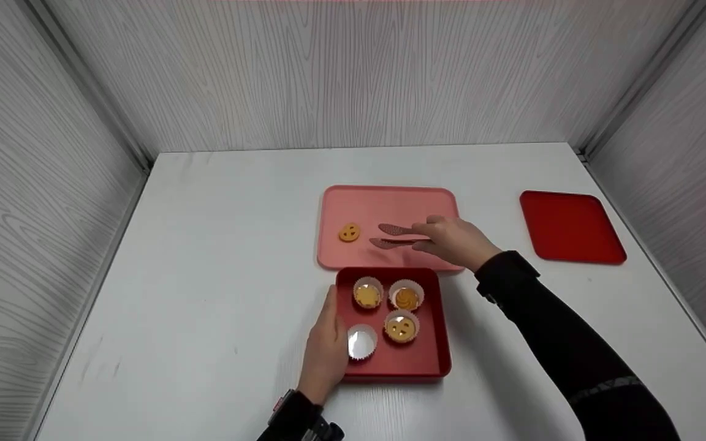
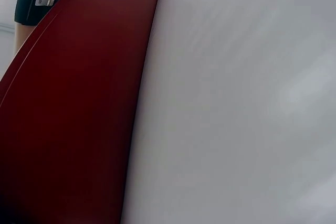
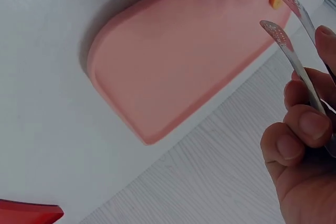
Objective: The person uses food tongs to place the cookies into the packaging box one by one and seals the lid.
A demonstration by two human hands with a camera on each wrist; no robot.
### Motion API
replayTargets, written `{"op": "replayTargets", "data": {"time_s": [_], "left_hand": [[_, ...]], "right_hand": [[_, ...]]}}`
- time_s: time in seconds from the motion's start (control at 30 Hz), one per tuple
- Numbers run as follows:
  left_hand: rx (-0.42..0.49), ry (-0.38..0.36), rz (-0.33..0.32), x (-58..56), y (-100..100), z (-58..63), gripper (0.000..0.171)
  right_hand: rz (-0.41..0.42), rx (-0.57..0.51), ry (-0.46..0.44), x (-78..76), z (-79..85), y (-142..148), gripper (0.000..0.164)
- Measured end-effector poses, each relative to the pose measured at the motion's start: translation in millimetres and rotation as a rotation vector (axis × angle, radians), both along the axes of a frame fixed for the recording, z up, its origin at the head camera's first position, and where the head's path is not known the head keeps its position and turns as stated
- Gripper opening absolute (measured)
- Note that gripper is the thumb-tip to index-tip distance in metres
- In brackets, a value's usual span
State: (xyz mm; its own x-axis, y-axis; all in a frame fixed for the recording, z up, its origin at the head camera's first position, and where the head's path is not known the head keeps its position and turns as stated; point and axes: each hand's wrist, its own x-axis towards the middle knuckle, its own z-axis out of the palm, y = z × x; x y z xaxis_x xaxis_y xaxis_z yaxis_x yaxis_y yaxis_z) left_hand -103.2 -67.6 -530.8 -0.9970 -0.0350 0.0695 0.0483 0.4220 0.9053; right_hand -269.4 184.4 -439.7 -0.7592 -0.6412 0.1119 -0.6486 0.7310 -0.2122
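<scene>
Silvery metal tongs with perforated, spoon-like tips (image 1: 393,244) hang over a pink rectangular tray with rounded corners (image 1: 390,202), their two arms parted and pointing toward its left edge. Just beyond the tips, apart from them, a yellow-orange round cookie with three holes (image 1: 349,232) lies near that edge, a little nearer than midway. The right hand (image 1: 451,239) reaches in across the tray's near right corner, fingers and thumb curled around the tongs.

The left hand (image 1: 325,349) lies along the left wall of a deep dark-red square box (image 1: 414,358), fingers extended and touching it; how its thumb sits cannot be told. The box stands just in front of the tray's near edge.

Inside, fluted white paper cups hold a yellow cookie (image 1: 367,296) by the far left corner, an orange swirled cookie (image 1: 407,299) by the far right corner, and another three-holed cookie (image 1: 401,329) in front of the swirled one. A shiny white paper cup (image 1: 362,342) sits by the left wall.

Near the right edge of the white desk (image 1: 206,275) lies a flat bright-red tray (image 1: 573,226).
</scene>
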Motion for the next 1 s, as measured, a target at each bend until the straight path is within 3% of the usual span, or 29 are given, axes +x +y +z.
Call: {"op": "replayTargets", "data": {"time_s": [0.33,0.57,0.83,1.0], "left_hand": [[-0.01,0.036,-0.005,-0.6,-1,-1.0,0.056],[-0.005,0.041,-0.005,-0.7,-1,-2.5,0.056],[0.01,0.022,-0.016,-0.6,-2,-1.1,0.056],[0.001,0.036,-0.013,-1.2,-1,-2.6,0.056]], "right_hand": [[0.001,-0.066,-0.07,-9.4,-9.6,-19,0.022],[0.07,-0.071,-0.095,-14.7,-13.8,-39,0.031],[0.106,0.01,-0.045,-20.3,-19.0,-57,0.035],[0.11,0.116,0.054,-20.7,-23.2,-63,0.03]]}}
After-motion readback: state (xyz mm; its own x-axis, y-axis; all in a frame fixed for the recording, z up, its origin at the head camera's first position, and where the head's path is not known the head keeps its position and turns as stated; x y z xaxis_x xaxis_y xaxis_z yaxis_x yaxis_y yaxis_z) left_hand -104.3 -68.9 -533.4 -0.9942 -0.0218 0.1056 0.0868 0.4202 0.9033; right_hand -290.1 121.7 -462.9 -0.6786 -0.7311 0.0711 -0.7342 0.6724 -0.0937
